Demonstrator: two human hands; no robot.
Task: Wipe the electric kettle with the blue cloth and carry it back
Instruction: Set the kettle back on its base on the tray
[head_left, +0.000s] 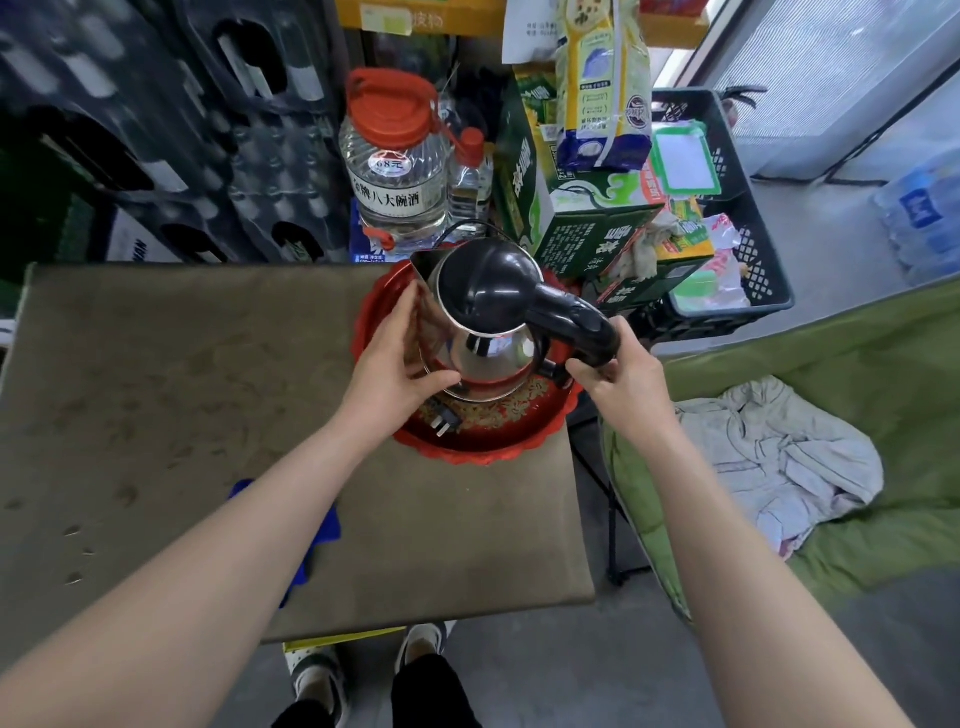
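Kettle (480, 317) on red tray (483, 441), bench's far right corner. Left hand (400, 364) fingers spread against body; right hand (615, 371) fingers wrapped round handle. Blue cloth (319, 530) lying mid-bench under left forearm. Likely carry or set-down step; whether wiping is done, cannot tell.

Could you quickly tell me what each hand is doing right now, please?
Left hand: open, palm against the kettle body.
Right hand: closed on the kettle handle.
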